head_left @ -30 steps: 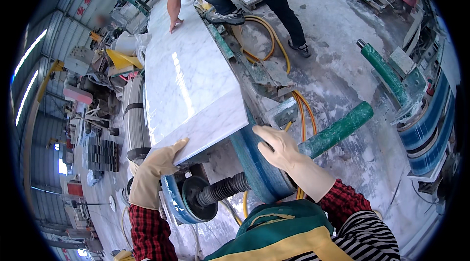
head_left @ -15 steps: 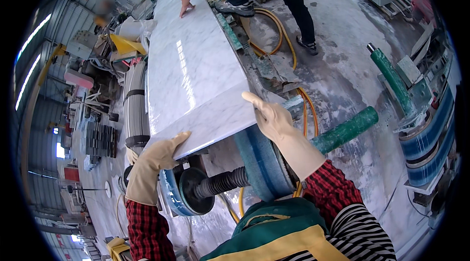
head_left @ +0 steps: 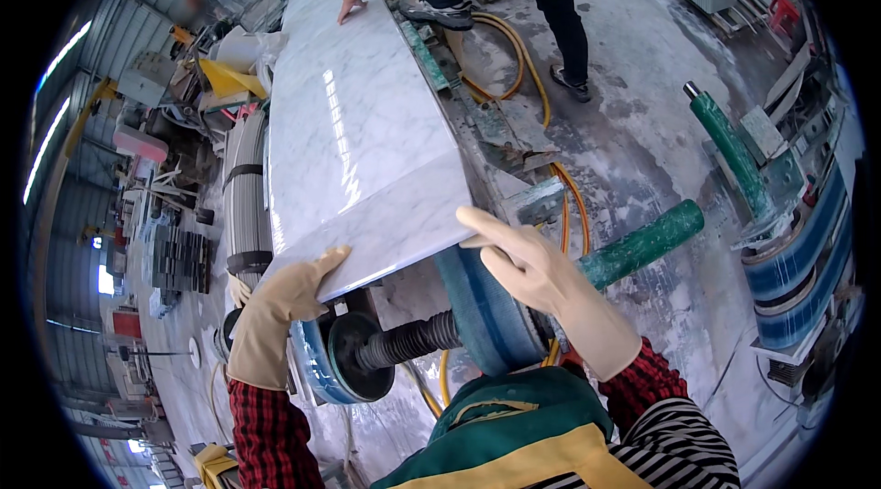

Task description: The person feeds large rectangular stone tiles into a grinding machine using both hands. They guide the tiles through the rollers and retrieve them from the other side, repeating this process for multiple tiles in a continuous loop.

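A long grey-veined white marble slab point(head_left: 367, 140) stretches away from me over a machine with blue-banded wheels. My left hand point(head_left: 289, 292), in a cream rubber glove, grips its near left corner, the thumb on top and the other fingers hidden. At the near right corner, my right hand point(head_left: 541, 269), gloved alike, has its fingers stretched out and apart; the fingertips are at the corner, and whether they press on it I cannot tell. Below the slab's near edge are a blue wheel point(head_left: 496, 315) and a black ribbed shaft cover point(head_left: 408, 342).
At the far end, a co-worker's bare hand point(head_left: 351, 7) rests on the slab, one shoe point(head_left: 439, 14) on the frame beside it. A green roller point(head_left: 642, 241) juts out at right. Orange hoses point(head_left: 523, 67) lie on the floor. A cream glove or gloved hand point(head_left: 239, 291) shows at left.
My right hand has slid back and down from the slab's right edge to its corner, its fingers spreading. My left hand keeps its hold. The view has shifted slightly.
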`<state>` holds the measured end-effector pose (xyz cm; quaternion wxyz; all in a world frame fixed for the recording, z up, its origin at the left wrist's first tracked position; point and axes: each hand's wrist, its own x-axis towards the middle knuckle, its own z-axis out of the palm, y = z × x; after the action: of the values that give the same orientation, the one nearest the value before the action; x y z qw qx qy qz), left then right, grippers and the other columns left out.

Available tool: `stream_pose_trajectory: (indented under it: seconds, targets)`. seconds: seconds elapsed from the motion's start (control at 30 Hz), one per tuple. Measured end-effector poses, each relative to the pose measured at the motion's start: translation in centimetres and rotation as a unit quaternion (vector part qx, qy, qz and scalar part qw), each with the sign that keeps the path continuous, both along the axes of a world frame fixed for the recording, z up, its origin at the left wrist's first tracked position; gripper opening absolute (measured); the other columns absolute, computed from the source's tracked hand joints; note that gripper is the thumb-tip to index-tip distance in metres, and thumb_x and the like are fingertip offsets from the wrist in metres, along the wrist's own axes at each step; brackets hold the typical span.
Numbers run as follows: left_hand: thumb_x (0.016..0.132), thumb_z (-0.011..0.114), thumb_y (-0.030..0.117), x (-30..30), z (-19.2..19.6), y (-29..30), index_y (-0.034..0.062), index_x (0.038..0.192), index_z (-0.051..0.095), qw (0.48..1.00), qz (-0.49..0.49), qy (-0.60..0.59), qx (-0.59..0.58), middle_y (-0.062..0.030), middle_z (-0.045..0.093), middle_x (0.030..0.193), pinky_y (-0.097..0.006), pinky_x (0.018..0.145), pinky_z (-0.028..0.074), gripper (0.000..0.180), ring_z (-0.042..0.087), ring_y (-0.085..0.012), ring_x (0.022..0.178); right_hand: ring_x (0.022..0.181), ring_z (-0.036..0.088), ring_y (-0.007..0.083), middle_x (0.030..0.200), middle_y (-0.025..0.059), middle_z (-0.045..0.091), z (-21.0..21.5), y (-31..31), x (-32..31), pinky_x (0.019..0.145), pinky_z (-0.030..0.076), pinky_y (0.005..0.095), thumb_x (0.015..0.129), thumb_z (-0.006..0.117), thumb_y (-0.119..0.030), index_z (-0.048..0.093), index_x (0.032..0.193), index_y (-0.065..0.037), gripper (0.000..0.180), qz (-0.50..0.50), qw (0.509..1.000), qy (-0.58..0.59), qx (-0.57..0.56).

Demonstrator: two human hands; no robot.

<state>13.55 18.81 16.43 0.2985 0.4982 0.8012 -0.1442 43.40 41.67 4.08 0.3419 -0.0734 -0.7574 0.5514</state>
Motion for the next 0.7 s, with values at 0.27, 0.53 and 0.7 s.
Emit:
stream_pose_trajectory:
  seconds: [0.27,0.53,0.7]
  targets:
    - [0.073,0.085,0.0,-0.3,-0.8,-0.7,0.0217,0.164,0.04,0.999,-0.005,-0.004,0.034,-0.0279,0.067,0.135,-0.042,0.103,0.053,0.104,0.069,-0.0432,0.118,0.097,0.076,0.0358,0.117,0.0266,0.076,-4.8,0.7,0.8,0.086,0.057,0.04,0.1,0.059,-0.005,0.055,0.149,-0.003,0.049,-0.066,0.987,-0.065,-0.132]
    - [0.073,0.084,0.001,0.7,0.1,-0.4,0.0195,0.164,0.038,1.0,-0.013,0.004,0.025,-0.027,0.058,0.15,-0.042,0.108,0.051,0.104,0.064,-0.0434,0.127,0.11,0.065,0.0407,0.116,0.0191,0.07,-8.1,4.9,-4.1,0.097,0.053,0.0463,0.089,0.062,-0.003,0.065,0.127,-0.006,0.038,-0.163,0.962,-0.164,0.147]
    - [0.071,0.084,-0.001,1.2,0.5,0.1,0.0168,0.165,0.036,1.0,-0.006,0.0,0.0,-0.0259,0.05,0.157,-0.04,0.114,0.048,0.107,0.057,-0.0425,0.137,0.107,0.06,0.0318,0.101,0.0111,0.064,-9.5,7.9,-9.7,0.098,0.049,0.0401,0.085,0.068,-0.006,0.068,0.1,-0.011,0.017,-0.212,0.915,-0.195,0.284]
